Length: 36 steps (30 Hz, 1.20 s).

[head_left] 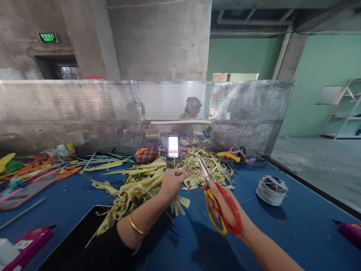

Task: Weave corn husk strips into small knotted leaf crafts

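Note:
My left hand is closed on a bundle of pale green leaf strips that lies across the blue table. A gold bangle circles that wrist. My right hand grips scissors with one red and one yellow handle. Their steel blades point up and away, nearly shut, just right of my left hand. Behind both hands sits a heap of cut yellowish strips.
A spool of white cord stands at the right. Pink glue guns lie at the near left and far right. Coloured strips, a checked pouch and a lit phone sit by the perforated metal screen; people sit behind it.

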Motion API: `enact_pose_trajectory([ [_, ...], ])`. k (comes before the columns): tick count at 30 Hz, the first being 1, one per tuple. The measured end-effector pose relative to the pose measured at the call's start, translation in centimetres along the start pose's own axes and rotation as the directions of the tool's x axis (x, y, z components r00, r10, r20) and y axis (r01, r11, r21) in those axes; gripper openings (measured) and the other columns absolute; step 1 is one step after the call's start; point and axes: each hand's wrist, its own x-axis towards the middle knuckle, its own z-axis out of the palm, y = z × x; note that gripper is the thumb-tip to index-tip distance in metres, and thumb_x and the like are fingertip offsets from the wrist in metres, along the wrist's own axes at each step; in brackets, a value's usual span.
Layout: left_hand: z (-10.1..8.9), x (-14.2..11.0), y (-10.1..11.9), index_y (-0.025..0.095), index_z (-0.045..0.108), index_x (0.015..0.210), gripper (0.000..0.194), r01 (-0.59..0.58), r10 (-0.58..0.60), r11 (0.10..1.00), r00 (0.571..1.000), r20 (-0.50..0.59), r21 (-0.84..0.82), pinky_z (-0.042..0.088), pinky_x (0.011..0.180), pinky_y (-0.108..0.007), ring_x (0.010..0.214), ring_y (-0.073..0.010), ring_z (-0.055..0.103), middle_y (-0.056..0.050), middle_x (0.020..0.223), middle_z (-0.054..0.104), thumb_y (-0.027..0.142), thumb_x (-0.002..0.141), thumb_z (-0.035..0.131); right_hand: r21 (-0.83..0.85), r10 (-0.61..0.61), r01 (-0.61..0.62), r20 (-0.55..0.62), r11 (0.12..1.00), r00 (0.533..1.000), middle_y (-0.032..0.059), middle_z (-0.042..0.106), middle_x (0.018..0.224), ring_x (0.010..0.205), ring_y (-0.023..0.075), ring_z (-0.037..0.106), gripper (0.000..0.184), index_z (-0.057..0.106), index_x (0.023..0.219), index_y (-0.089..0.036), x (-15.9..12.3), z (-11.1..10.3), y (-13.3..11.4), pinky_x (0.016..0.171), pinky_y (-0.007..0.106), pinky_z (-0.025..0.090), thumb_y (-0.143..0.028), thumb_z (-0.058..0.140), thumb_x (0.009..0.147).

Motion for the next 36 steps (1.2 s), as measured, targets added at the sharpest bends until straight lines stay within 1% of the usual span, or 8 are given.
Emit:
enact_pose_trajectory([
  [3,0.0,-0.2,0.2,0.018,0.049,0.063,0.022,0.230,-0.210,0.960,0.969,0.130,-0.158,0.012,0.039,-0.019,0.037,-0.0038,0.016,0.012,0.040,0.024,0.031,0.065,0.066,-0.426,-0.156,0.083,-0.140,0.901,0.978,-0.0024,0.052,0.054,0.045,0.0131,0.047,0.036,0.057,0.076,-0.022,1.3,-1.9,-0.2,0.045,0.025,0.033,-0.055,0.068,0.064],
  [7,0.3,0.2,-0.9,0.019,0.041,0.064,0.029,0.348,-0.320,0.921,0.932,0.169,-0.177,0.006,0.039,-0.018,0.036,-0.0023,0.012,0.013,0.042,0.021,0.028,0.066,0.068,-0.894,-0.270,-0.024,-0.160,0.447,0.949,0.0052,0.066,0.072,0.070,0.0230,0.060,0.032,0.060,0.082,-0.023,2.3,-3.8,-0.4,0.056,0.028,0.034,-0.054,0.055,0.076],
  [10,0.2,0.7,-1.6,0.018,0.041,0.067,0.037,0.376,-0.339,0.911,0.918,0.207,-0.173,0.006,0.038,-0.017,0.036,-0.0014,0.016,0.013,0.047,0.027,0.037,0.064,0.073,-0.953,-0.247,-0.118,-0.190,0.280,0.950,0.0085,0.070,0.084,0.079,0.0263,0.063,0.036,0.061,0.089,-0.023,2.7,-4.7,-0.5,0.057,0.029,0.033,-0.056,0.048,0.081],
  [14,-0.3,1.1,-1.2,0.018,0.040,0.073,0.045,0.415,-0.335,0.877,0.889,0.312,-0.243,0.009,0.037,-0.017,0.038,-0.0007,0.020,0.010,0.056,0.038,0.054,0.067,0.067,-0.957,-0.235,-0.179,-0.232,0.227,0.944,0.0094,0.071,0.090,0.084,0.0273,0.064,0.038,0.061,0.088,-0.022,3.1,-5.9,-0.6,0.059,0.029,0.035,-0.056,0.043,0.082],
  [23,-0.2,-0.8,1.2,0.014,0.055,0.082,0.016,0.423,-0.307,0.841,0.887,0.346,-0.338,0.015,0.036,-0.017,0.039,-0.0027,0.023,0.007,0.057,0.037,0.029,0.084,0.050,-0.980,-0.152,-0.201,-0.200,0.009,0.968,0.0153,0.070,0.096,0.090,0.0309,0.064,0.027,0.063,0.092,-0.017,3.5,-6.9,0.7,0.064,0.033,0.041,-0.037,0.047,0.083],
  [31,0.1,-6.1,3.2,0.011,0.063,0.088,0.019,0.517,-0.370,0.773,0.839,0.400,-0.368,0.031,0.042,-0.018,0.047,-0.0048,0.041,0.003,0.064,0.046,0.024,0.085,0.049,-0.996,-0.213,-0.092,-0.090,-0.003,0.973,0.0226,0.063,0.103,0.098,0.0334,0.059,0.020,0.068,0.091,-0.010,2.6,-6.3,0.1,0.080,0.041,0.041,-0.018,0.054,0.079],
  [33,0.1,-7.0,3.0,0.011,0.063,0.088,0.018,0.535,-0.388,0.754,0.830,0.401,-0.380,0.033,0.042,-0.018,0.047,-0.0048,0.041,0.003,0.062,0.045,0.024,0.084,0.052,-0.985,-0.267,0.050,0.004,0.167,0.964,0.0171,0.063,0.109,0.103,0.0291,0.057,0.024,0.066,0.099,-0.014,2.3,-5.1,-0.3,0.085,0.039,0.040,-0.025,0.055,0.081],
  [36,0.4,-7.7,2.2,0.012,0.063,0.081,0.019,0.541,-0.396,0.757,0.826,0.401,-0.367,0.038,0.042,-0.019,0.045,-0.0060,0.041,0.003,0.059,0.045,0.028,0.084,0.053,-0.553,-0.259,0.287,0.130,0.782,0.957,0.0091,0.067,0.098,0.091,0.0221,0.060,0.031,0.066,0.098,-0.017,1.4,-2.3,0.1,0.080,0.033,0.044,-0.041,0.054,0.083],
])
